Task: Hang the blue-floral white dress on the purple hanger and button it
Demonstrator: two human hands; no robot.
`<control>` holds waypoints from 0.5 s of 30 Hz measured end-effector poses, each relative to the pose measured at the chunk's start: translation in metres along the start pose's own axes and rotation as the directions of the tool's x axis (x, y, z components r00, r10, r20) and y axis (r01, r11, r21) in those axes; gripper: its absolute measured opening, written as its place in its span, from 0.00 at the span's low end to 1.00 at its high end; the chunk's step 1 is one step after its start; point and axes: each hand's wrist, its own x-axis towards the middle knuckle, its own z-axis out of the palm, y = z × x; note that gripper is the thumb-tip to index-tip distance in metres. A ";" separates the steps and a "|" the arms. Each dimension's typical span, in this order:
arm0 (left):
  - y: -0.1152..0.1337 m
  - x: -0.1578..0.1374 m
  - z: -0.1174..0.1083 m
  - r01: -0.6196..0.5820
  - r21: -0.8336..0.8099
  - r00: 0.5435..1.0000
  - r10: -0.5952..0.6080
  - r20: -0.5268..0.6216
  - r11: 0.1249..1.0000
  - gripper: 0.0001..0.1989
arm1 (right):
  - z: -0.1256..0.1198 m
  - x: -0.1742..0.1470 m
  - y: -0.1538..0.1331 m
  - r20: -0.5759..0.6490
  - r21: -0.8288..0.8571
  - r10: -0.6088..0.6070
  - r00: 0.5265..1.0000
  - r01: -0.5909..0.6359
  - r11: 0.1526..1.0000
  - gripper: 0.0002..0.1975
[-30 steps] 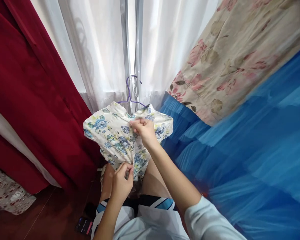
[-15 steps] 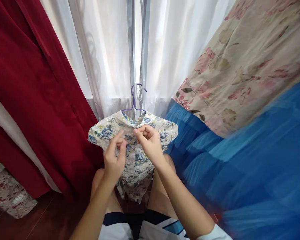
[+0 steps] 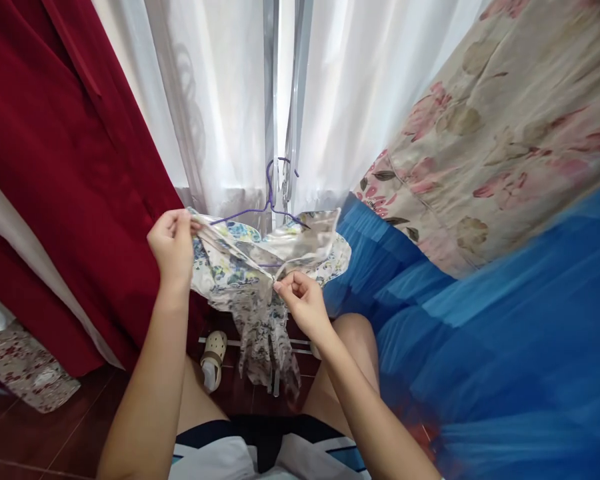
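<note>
A white dress (image 3: 260,313) with a blue and yellow floral print hangs on a purple wire hanger (image 3: 271,193) in front of me. Its neckline gapes in a V, and the hanger's lower bar shows through the gap. My left hand (image 3: 173,240) is closed on the left edge of the opening near the shoulder, drawing the cloth out sideways. At the bottom of the V, my right hand (image 3: 303,297) pinches what looks like a zipper pull between thumb and forefinger; the fingertips mostly cover it. The lower part of the dress dangles between my knees.
White curtains (image 3: 225,100) hang behind the hanger beside grey metal uprights (image 3: 303,80). Red fabric (image 3: 70,147) drapes on the left. A pink-flowered cloth (image 3: 460,153) and blue tulle (image 3: 505,320) fill the right. A beige clog (image 3: 215,350) rests on the dark tiled floor (image 3: 90,427).
The neckline has parted from nearly closed to a wide V. My left hand has moved left and taken hold of the edge, while my right hand has come down with its pinch.
</note>
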 end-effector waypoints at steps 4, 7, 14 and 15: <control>-0.059 0.002 -0.037 0.498 -0.392 0.766 -0.605 -0.219 0.773 0.09 | -0.005 -0.019 -0.001 0.037 0.035 0.035 0.999 -0.036 0.999 0.15; -0.083 -0.042 -0.037 0.655 -0.437 0.643 -0.759 -0.108 0.617 0.13 | -0.007 -0.029 0.014 0.013 0.069 0.087 0.996 -0.088 0.994 0.16; -0.065 -0.154 -0.017 0.767 -0.470 0.609 -0.724 0.323 0.436 0.07 | -0.022 -0.077 0.089 -0.144 -0.041 0.287 0.947 -0.296 0.954 0.21; -0.054 -0.163 -0.017 0.765 -0.460 0.634 -0.649 0.420 0.450 0.08 | -0.022 -0.084 0.091 -0.143 -0.079 0.293 0.945 -0.306 0.949 0.21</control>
